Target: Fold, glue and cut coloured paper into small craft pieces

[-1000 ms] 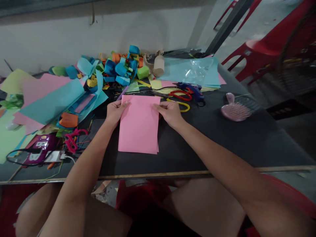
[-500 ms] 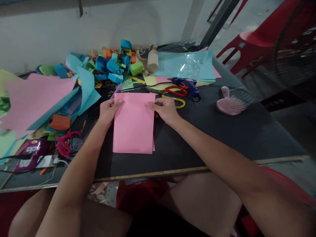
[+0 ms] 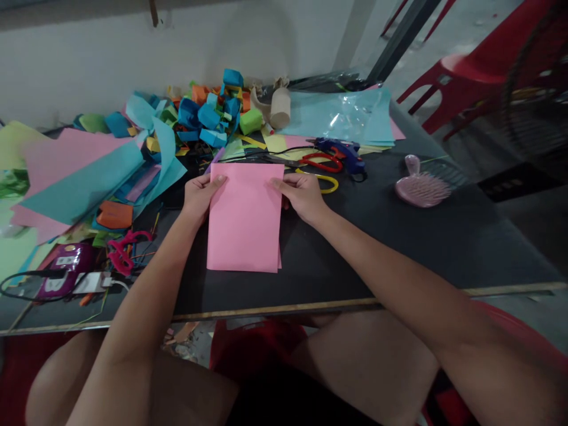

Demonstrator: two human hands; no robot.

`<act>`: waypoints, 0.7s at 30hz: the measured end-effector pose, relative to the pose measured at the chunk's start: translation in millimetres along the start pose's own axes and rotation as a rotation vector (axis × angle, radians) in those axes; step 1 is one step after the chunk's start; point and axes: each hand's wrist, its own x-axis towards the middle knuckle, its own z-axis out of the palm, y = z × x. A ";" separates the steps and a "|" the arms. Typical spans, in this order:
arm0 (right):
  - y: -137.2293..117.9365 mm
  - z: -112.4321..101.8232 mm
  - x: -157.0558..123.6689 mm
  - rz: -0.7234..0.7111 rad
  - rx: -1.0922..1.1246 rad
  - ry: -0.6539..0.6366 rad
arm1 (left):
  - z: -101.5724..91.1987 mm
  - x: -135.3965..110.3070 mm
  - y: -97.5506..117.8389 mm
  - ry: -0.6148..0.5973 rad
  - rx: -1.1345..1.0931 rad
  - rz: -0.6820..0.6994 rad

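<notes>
A folded sheet of pink paper is held over the near part of the dark table, its layers slightly offset at the lower right. My left hand pinches its upper left edge, thumb on top and fingers behind. At the upper right edge, my right hand grips the paper the same way, its fingertips partly hidden. Just beyond the right hand lie scissors with a yellow handle and others with a red handle. A purple strip shows behind the paper's top left corner.
Blue, orange and green paper pieces are heaped at the back. Coloured sheets cover the left side, near pink scissors and a purple device. A blue glue gun and a pink hairbrush lie to the right.
The whole view has shifted slightly, so the table appears a little further right and up. At the left, the blue sheet lies further over the pink one. Both hands keep their hold.
</notes>
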 end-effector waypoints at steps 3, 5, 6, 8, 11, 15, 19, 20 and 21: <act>-0.3 0.5 0.0 0.005 0.018 -0.001 | 0.2 -0.1 0.2 0.005 -0.006 -0.012; -0.4 0.7 0.1 0.000 0.033 0.004 | 0.3 -0.2 0.5 0.004 -0.013 -0.012; -0.3 0.8 0.2 -0.004 0.037 0.007 | 0.3 -0.4 0.8 0.003 -0.013 -0.010; -0.4 0.7 0.2 -0.009 0.034 0.006 | 0.3 -0.7 1.4 0.004 -0.006 -0.005; -1.4 0.6 -0.3 0.000 0.017 -0.001 | 0.2 -1.1 2.3 0.012 0.001 -0.005; -4.9 1.4 -1.5 0.016 -0.005 -0.007 | -0.2 -0.1 2.1 0.022 -0.002 -0.008; -6.8 1.9 -2.2 0.029 -0.029 -0.021 | -2.3 2.8 -0.3 0.053 0.021 0.008; -6.8 1.8 -2.2 0.030 -0.032 -0.026 | -2.8 3.4 -0.8 0.065 0.025 0.012; -6.6 1.7 -2.1 0.029 -0.033 -0.028 | -3.3 3.8 -1.3 0.080 0.026 0.016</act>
